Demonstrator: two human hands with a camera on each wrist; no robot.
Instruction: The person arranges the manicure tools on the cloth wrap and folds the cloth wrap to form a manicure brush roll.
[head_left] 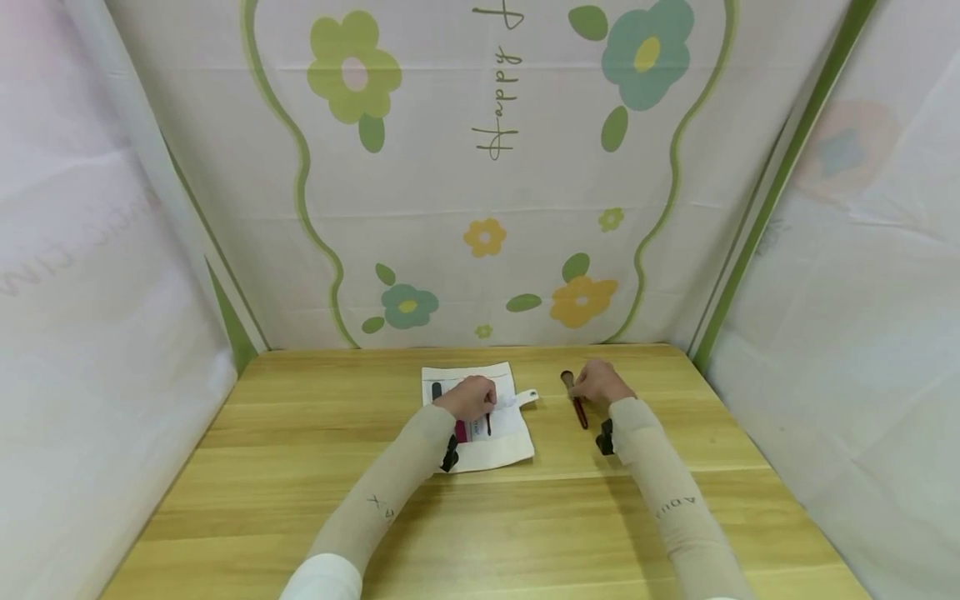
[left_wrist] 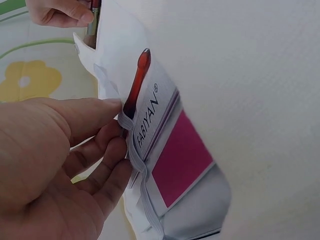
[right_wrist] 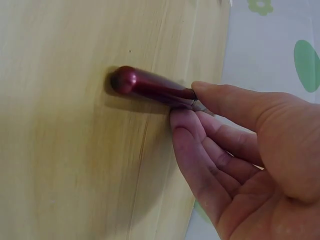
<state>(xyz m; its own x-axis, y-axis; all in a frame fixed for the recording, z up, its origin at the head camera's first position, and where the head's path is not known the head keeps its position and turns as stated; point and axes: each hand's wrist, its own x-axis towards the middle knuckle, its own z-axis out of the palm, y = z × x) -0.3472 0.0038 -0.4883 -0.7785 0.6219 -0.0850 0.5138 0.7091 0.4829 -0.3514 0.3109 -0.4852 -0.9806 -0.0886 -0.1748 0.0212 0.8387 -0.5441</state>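
We see the right hand (head_left: pixel 602 384) pinching the brush (head_left: pixel 577 404) to the right of the unfolded pouch (head_left: pixel 495 454), long axis running near to far, red handle (right_wrist: pixel 150 88) toward us, while the left hand (head_left: pixel 469 398), farther from it, pinches the elastic band (left_wrist: pixel 144 181).

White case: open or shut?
Open. The white case lies spread on the table, its strap sticking out unfastened and the FABIYAN lettering inside showing.
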